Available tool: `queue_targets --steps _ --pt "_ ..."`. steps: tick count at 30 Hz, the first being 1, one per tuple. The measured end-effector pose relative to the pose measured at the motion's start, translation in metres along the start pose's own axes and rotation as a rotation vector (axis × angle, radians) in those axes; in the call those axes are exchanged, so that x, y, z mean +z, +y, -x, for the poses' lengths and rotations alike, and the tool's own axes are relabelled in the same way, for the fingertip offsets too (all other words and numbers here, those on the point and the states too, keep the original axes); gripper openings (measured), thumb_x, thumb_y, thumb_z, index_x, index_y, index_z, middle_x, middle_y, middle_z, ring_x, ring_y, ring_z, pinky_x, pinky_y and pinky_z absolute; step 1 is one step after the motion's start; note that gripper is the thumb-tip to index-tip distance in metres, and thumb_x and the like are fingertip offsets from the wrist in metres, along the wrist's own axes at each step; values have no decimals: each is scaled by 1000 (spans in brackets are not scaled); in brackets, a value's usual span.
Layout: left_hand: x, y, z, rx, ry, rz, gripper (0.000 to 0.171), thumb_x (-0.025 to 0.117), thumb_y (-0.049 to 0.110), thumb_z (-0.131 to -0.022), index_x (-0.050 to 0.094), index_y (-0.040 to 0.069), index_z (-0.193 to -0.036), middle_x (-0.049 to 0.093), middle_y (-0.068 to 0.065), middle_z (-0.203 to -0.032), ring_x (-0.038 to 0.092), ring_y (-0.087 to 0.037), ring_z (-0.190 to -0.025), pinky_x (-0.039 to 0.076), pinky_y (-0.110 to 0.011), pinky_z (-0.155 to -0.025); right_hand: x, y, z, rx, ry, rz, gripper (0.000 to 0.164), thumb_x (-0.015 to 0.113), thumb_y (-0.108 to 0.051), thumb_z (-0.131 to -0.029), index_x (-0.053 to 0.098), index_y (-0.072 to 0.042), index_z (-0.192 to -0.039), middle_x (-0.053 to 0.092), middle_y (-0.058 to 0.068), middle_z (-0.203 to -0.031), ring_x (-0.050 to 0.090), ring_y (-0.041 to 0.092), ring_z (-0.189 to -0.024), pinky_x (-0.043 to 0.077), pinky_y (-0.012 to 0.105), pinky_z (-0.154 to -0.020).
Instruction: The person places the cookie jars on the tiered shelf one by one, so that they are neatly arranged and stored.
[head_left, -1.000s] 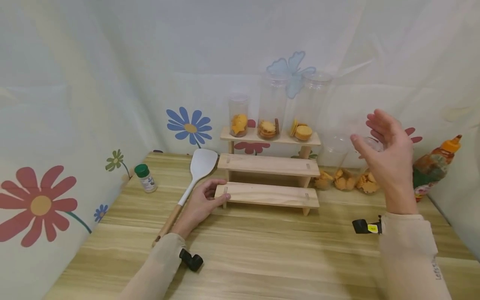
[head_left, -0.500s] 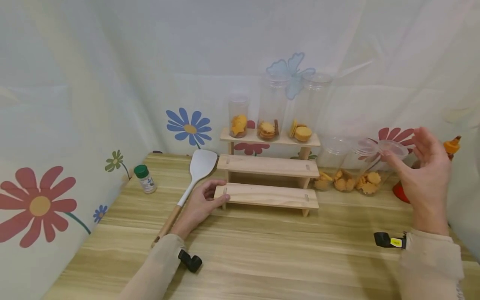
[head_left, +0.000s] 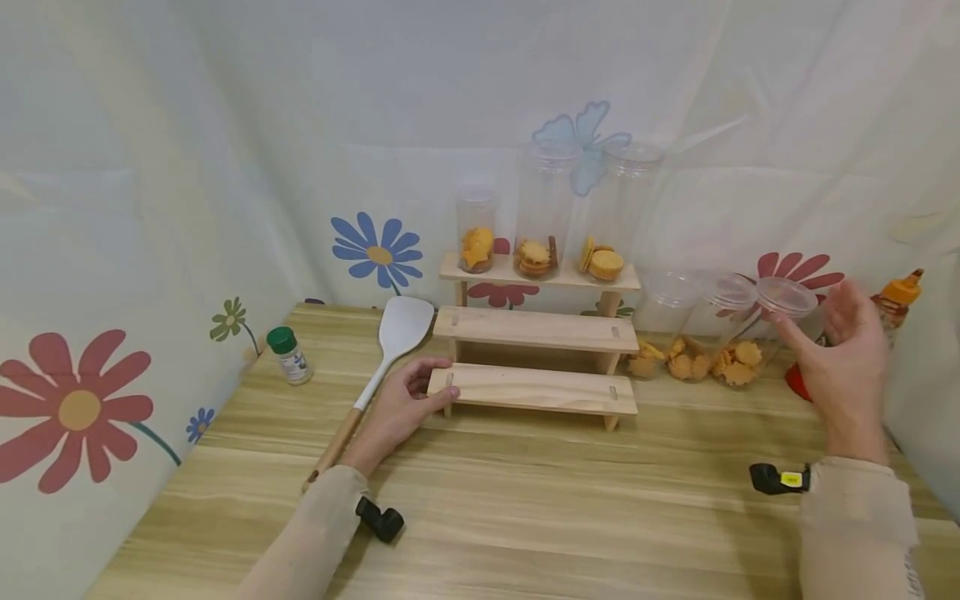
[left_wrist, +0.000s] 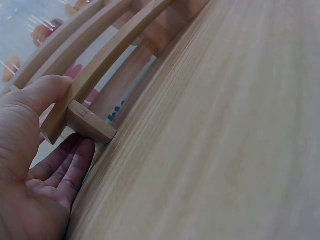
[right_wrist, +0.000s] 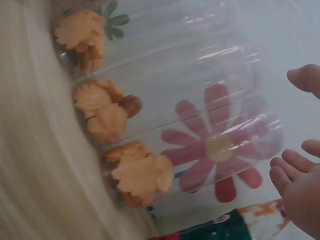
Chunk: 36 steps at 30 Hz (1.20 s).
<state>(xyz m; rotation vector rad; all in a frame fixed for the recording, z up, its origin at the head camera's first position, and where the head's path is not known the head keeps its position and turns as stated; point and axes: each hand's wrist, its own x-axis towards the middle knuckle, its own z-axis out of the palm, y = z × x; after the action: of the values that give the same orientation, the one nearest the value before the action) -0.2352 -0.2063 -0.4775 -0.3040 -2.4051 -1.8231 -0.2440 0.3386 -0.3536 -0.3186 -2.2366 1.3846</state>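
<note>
In the head view my left hand [head_left: 401, 408] holds the left end of the lowest board of a three-tier wooden display rack [head_left: 536, 329]. The left wrist view shows the thumb over the board's end and the fingers [left_wrist: 80, 165] beneath it, near the rack's foot. My right hand [head_left: 851, 371] is at the top of the rightmost of three clear cookie jars [head_left: 772, 325] on the table. Thumb and fingers are spread apart there, with the thumb overlapping the rim in the head view. Scalloped cookies [right_wrist: 140, 172] fill that jar's bottom.
Three more jars [head_left: 540, 212] with cookies stand on the rack's top tier. A sauce bottle [head_left: 896, 300] with an orange cap is behind my right hand. Left of the rack lie a white spatula [head_left: 405, 325] and, farther left, a green-capped shaker [head_left: 290, 357]. A floral curtain hangs behind.
My right hand has moved right and down from in front of the jars to the rightmost jar's rim. The left hand and the rack stay put.
</note>
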Motion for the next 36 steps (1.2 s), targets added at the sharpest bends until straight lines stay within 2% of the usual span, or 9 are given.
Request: queue_targets --steps 5,12,15,20,26,29,33,36 --pt "0 -1 0 3 1 -2 44 91 19 -97 74 14 -137 75 -15 -127 71 -25 -108 58 -27 -87 6 20 -6 27 -55 7 90 77 -34 -106 25 -25 -179 25 3 -184 27 25 -169 23 35 -135" --pt "-1 0 2 0 -6 -13 46 91 21 -97 73 14 -139 75 -13 -130 70 -24 -110 57 -27 -91 15 41 -9 57 -84 -42 87 76 -29 -107 25 -26 -178 27 2 -184 27 25 -169 23 38 -136" --pt "-2 1 2 2 -6 -13 47 91 22 -97 73 14 -140 74 -12 -134 68 -25 -111 56 -27 -92 20 52 -11 69 -86 -51 85 75 -29 -108 27 -26 -178 28 3 -183 27 24 -169 23 37 -135" --pt "-2 2 2 4 -4 -10 47 91 21 -97 73 14 -140 74 -12 -135 67 -26 -112 56 -27 -91 29 69 -18 72 -90 -66 88 77 -28 -107 26 -21 -178 29 10 -183 29 25 -168 25 33 -134" --pt "0 3 1 9 -4 -11 47 90 20 -98 73 14 -140 74 -13 -135 67 -25 -113 56 -26 -92 35 78 -21 50 -79 -51 85 79 -27 -105 32 -12 -175 37 14 -178 36 23 -164 28 30 -132" --pt "0 2 1 11 -4 -12 46 90 20 -98 73 15 -140 74 -12 -135 67 -25 -112 56 -27 -91 36 79 -21 47 -72 -50 84 79 -25 -105 33 -9 -174 38 16 -178 37 24 -164 29 32 -133" --pt "0 1 1 11 -5 -18 46 90 20 -98 73 15 -140 74 -11 -135 67 -24 -111 56 -27 -90 38 81 -21 58 -72 -45 85 79 -25 -106 31 -9 -175 37 15 -179 36 26 -165 29 37 -134" --pt "-1 1 1 10 -3 -18 46 90 19 -98 73 15 -140 74 -11 -135 67 -23 -111 56 -27 -90 41 82 -23 68 -73 -47 84 79 -25 -106 33 -11 -175 39 15 -178 38 25 -164 31 34 -132"
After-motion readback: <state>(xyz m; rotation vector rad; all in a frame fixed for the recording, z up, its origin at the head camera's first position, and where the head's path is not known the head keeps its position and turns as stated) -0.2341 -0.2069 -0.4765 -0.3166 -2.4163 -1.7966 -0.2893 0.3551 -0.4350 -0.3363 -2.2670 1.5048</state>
